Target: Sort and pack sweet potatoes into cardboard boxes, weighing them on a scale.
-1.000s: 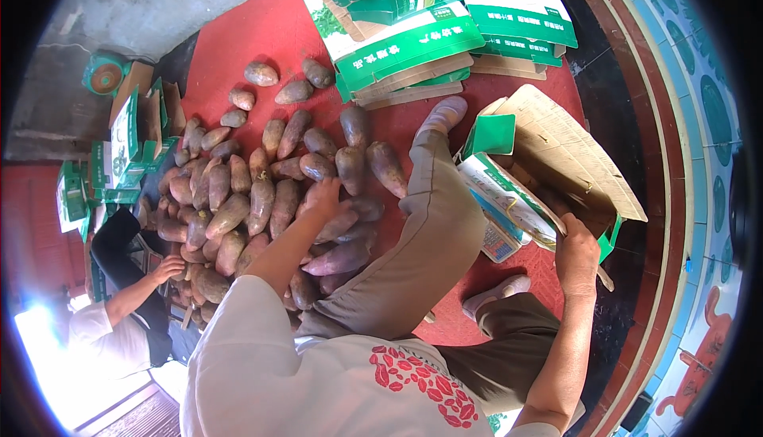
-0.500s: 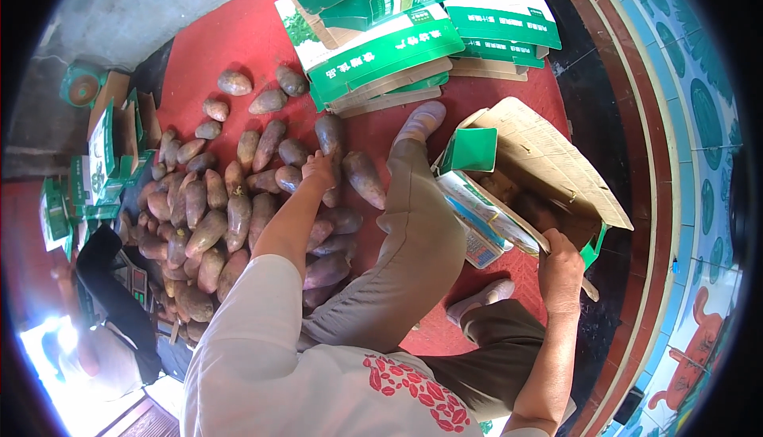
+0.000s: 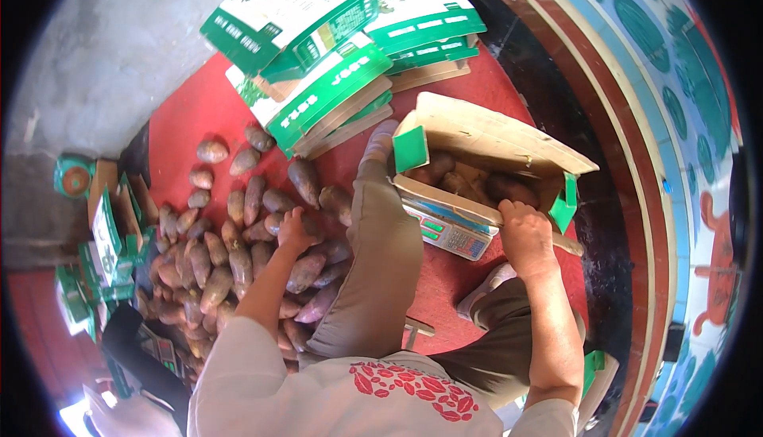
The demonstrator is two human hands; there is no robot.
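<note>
My right hand (image 3: 526, 234) is closed over the near edge of an open cardboard box (image 3: 501, 127), which has green end flaps. Several brown-purple tubers (image 3: 509, 189), shaped like large sweet potatoes, lie inside it. The box rests on a scale (image 3: 457, 234) with a keypad and green displays. On my left, my left hand (image 3: 297, 231) reaches down into a heap of similar tubers (image 3: 216, 288), its fingers curled over a dark tuber (image 3: 313, 235). Part of that tuber is covered by the hand.
Flat green-and-white cartons (image 3: 318, 63) are stacked at the far side of the red mat (image 3: 187, 107). More cartons (image 3: 111, 230) stand at the left beyond the heap. A person in a dark sleeve (image 3: 147, 349) is at the lower left. A tiled wall (image 3: 636, 32) runs along the right.
The view has shifted and turned. The box now shows its inside and the tubers in it more fully. My left hand has moved nearer within the heap; my right hand keeps the box edge.
</note>
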